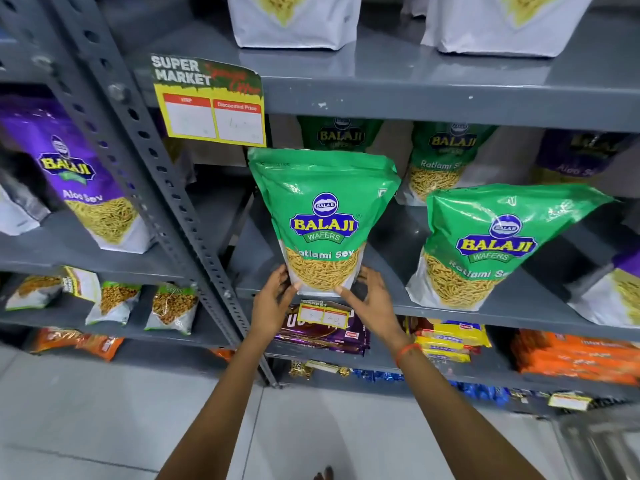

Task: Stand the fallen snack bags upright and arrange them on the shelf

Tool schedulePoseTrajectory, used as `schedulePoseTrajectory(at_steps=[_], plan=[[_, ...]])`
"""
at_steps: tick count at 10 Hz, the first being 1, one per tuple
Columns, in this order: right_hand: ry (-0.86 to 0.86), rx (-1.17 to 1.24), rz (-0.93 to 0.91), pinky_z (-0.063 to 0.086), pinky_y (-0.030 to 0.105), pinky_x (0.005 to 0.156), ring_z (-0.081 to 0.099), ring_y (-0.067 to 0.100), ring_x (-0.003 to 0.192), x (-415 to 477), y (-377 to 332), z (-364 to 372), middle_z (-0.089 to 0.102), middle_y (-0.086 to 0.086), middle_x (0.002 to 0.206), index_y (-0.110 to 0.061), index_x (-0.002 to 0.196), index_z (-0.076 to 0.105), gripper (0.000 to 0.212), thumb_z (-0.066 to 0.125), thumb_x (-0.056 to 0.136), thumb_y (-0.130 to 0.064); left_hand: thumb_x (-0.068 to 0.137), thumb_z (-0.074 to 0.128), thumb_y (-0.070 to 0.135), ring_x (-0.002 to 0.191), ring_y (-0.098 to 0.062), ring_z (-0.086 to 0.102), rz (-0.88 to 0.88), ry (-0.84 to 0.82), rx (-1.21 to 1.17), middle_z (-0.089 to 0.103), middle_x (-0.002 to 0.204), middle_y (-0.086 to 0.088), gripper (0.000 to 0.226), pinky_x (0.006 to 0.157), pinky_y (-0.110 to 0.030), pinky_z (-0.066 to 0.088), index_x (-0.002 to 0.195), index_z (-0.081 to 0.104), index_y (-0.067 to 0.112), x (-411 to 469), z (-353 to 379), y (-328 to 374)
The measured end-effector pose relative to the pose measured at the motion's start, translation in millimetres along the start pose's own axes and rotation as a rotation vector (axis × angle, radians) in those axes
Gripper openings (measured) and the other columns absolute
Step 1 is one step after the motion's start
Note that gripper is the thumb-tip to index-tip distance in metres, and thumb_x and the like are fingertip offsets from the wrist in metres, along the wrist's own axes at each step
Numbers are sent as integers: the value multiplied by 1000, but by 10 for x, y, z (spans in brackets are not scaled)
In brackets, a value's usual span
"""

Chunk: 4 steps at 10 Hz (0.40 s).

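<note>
Holding the green Ratlami Sev bag [323, 220] by its base: left hand [273, 303] cups the lower left corner, right hand [372, 299] the lower right, fingers [346, 292] wrapped under the bottom seam. Bag is upright, at the front lip of the grey shelf [450, 311], near the left end of the bay; whether its base sits fully on the shelf or partly overhangs the edge, cannot tell. Judgement: step in hand is seating and squaring this bag. To do it well, press the gusset flat, push the base back from the lip, face the label forward, then release both sides together so it does not tip. Second green bag [498, 247] stands to the right, apart from the held one and tilted; it likely needs straightening next. More green bags stand behind in the back row [440, 161], so depth for pushing back is limited. Yellow price tag [211, 105] hangs from the shelf above, just over the bag's top left corner, and could snag if the bag is lifted. Slotted upright post [162, 188] bounds the left side.
</note>
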State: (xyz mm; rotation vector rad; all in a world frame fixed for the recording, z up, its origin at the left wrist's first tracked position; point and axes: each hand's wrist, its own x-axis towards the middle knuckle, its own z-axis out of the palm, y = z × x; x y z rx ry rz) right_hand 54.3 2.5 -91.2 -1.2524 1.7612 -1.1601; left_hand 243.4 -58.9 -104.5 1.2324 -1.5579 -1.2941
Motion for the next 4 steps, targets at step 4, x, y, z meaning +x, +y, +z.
schedulePoseTrajectory(at_steps=[4], plan=[[-73,-643,-30,44,43,90,51,40,115,-170,-543,-503,55,24,124,-3,117,49,37,50,90,-29,93,47,20,111,-39,57,-359,69,896,61,121,-21,27,85,-42,47,111,56,1,-431,564,1037]])
